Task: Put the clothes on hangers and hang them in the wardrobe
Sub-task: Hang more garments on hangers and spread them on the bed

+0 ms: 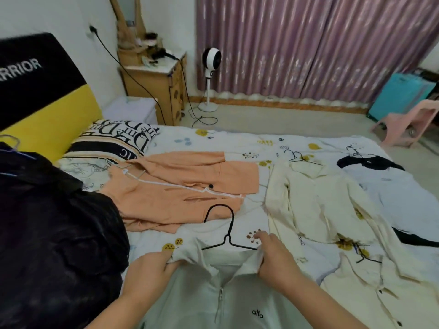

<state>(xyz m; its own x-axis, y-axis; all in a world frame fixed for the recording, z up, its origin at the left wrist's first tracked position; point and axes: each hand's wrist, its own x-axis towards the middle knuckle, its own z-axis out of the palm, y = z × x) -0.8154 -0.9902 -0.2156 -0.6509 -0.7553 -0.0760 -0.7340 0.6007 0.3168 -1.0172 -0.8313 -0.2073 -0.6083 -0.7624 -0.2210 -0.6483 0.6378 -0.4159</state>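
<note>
Lying across the bed (237, 141) are six garments: an orange jacket (175, 193) near the pillow (114, 141), two cream shirts, one (318, 200) mid-bed and one (380, 290) at the near right corner, a white top with black trim (389, 184) toward the far right edge, a dark heap (52, 233) along the left edge, and a pale grey zip top (221, 295) at the near edge. Four hangers show clearly; the black wire hanger (228, 233) sits in the grey top's neck, hook pointing toward the orange jacket.

That grey top has a half zip, a turned-up collar and a small black logo on the chest. The left hand (152, 267) pinches the collar's left side; the right hand (273, 255) grips its right side, fingers curled over fabric at the hanger's arm.

A floral sheet covers the bed. Beyond stand a wooden nightstand (161, 84), a white fan (211, 60) and purple curtains (308, 43).
</note>
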